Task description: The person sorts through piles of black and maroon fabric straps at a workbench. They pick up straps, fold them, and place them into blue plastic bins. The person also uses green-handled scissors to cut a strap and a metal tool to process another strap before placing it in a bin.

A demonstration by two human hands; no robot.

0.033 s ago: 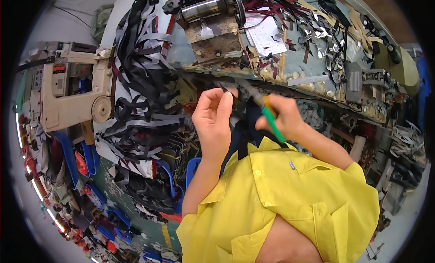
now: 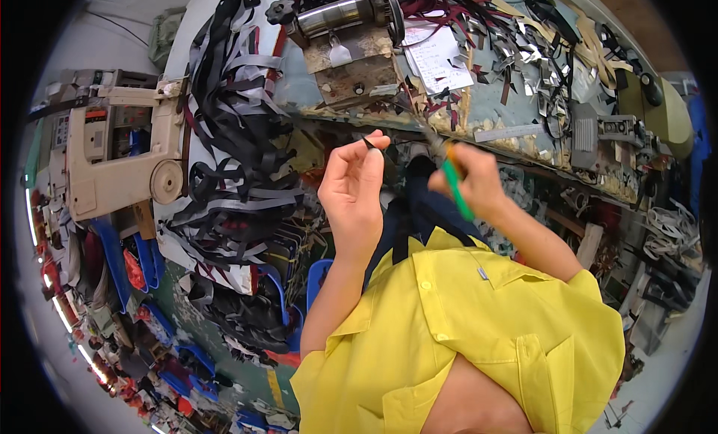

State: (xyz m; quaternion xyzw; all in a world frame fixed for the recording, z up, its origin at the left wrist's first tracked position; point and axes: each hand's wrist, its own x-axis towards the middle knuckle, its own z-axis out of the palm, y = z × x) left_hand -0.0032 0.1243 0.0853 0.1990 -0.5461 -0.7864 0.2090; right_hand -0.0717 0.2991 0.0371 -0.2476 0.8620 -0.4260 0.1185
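Observation:
My left hand is raised near the front edge of the workbench, its thumb and fingertips pinched on a small black strip. Only the pointed end of the strip shows; the fingers cover the rest. To its right, my right hand is closed round a green-and-orange-handled tool. A slim metal end of this tool points up and away toward the bench, smeared by motion, so its kind is not clear. Tool and strip are apart. Both hands are in front of my yellow shirt, above my dark trousers.
A heap of black and grey straps covers the table at left, beside a beige sewing machine. On the bench stand a machine with a metal roller, papers, a ruler and scattered scraps. A blue chair is below.
The tool in my right hand has swung slightly more upright, and that hand has shifted a little. The black strip's tip now shows more plainly at my left fingertips.

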